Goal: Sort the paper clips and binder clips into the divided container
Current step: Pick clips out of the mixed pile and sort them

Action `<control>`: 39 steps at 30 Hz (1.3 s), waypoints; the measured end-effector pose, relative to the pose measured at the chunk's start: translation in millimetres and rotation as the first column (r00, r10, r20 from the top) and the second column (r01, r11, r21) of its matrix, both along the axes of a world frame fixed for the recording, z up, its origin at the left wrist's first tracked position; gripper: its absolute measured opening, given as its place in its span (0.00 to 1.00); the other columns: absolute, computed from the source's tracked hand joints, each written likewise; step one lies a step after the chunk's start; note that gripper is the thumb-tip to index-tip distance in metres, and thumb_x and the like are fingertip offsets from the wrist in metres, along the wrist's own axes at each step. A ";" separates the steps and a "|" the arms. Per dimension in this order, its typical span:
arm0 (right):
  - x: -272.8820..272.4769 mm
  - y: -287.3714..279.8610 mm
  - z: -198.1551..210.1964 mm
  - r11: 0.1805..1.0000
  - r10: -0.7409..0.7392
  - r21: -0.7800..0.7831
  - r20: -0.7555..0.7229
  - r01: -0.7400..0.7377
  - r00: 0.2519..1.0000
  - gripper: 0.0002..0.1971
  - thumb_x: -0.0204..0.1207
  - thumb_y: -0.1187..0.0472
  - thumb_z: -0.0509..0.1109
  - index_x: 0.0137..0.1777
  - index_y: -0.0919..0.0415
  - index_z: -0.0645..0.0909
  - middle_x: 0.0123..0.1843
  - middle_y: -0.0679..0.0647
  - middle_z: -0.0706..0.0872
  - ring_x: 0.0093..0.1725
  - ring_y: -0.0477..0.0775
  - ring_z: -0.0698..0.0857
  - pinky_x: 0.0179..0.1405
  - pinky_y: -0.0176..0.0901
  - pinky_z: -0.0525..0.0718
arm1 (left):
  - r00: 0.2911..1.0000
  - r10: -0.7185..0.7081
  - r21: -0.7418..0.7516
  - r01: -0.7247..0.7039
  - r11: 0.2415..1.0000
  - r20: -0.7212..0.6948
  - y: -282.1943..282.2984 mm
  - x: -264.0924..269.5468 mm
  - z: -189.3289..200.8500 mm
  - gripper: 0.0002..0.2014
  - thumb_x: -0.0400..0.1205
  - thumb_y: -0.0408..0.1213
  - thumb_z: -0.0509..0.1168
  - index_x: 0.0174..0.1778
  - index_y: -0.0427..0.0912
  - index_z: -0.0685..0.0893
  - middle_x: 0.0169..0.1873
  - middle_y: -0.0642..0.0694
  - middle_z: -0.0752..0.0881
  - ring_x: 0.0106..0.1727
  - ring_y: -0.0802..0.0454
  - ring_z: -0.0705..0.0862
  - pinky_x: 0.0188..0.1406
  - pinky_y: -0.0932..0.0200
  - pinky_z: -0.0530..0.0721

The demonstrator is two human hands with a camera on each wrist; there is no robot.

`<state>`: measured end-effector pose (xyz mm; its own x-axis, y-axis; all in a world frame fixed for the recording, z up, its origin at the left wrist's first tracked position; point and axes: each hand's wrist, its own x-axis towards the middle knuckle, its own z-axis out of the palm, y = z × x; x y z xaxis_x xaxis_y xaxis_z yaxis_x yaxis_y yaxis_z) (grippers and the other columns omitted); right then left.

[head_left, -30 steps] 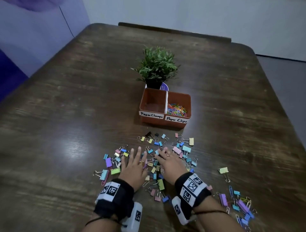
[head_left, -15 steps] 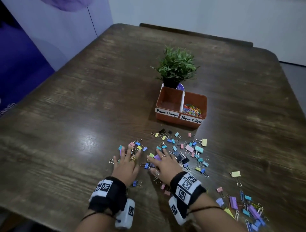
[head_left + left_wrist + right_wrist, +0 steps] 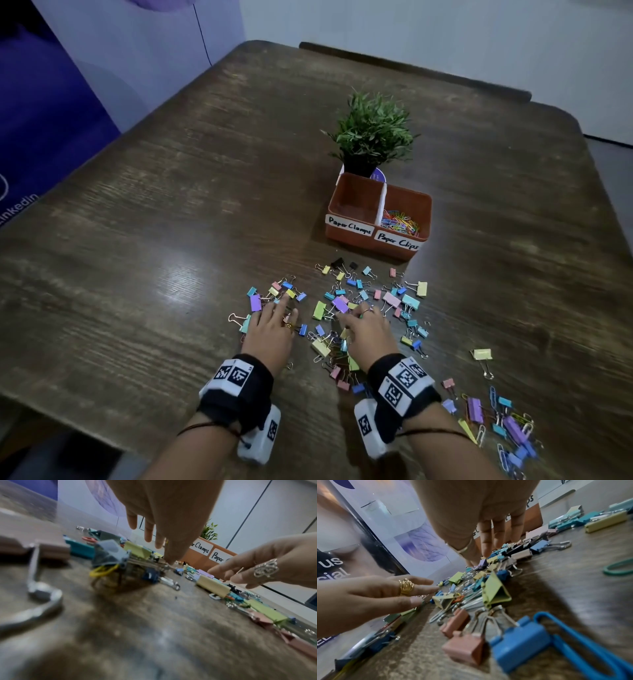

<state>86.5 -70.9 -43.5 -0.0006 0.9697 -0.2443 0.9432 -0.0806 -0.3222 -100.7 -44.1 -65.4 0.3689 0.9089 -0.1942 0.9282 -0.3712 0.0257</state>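
Observation:
An orange divided container (image 3: 347, 205) stands mid-table, labelled "Paper Clamps" on the left and "Paper Clips" on the right. Coloured paper clips (image 3: 401, 222) fill the right compartment; the left one looks empty. Pastel binder clips (image 3: 390, 298) lie scattered in front of it. My left hand (image 3: 274, 318) lies flat on the left part of the pile, fingers straight and spread. My right hand (image 3: 363, 322) lies flat on the middle of it, holding nothing. In the wrist views the left fingers (image 3: 149, 534) and right fingers (image 3: 486, 545) point down at the clips.
A small potted plant (image 3: 373, 137) stands right behind the container. A second heap of binder clips and paper clips (image 3: 500, 421) lies at the near right. A lone yellow binder clip (image 3: 482, 354) sits between the heaps. The table's near edge runs just below my wrists.
Both hands have slid back a little over the pile and shuffled the binder clips around. The head view has swung left, so the container now sits further right.

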 end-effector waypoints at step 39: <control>14.2 -28.3 -7.3 0.997 -0.071 0.019 -0.013 0.071 0.997 0.13 0.79 0.54 0.64 0.62 0.49 0.80 0.63 0.47 0.75 0.67 0.51 0.69 0.71 0.47 0.66 | 0.992 0.125 -0.163 -0.127 0.978 -0.022 43.0 12.8 12.0 0.12 0.84 0.39 0.59 0.59 0.40 0.82 0.64 0.42 0.72 0.66 0.46 0.71 0.63 0.54 0.75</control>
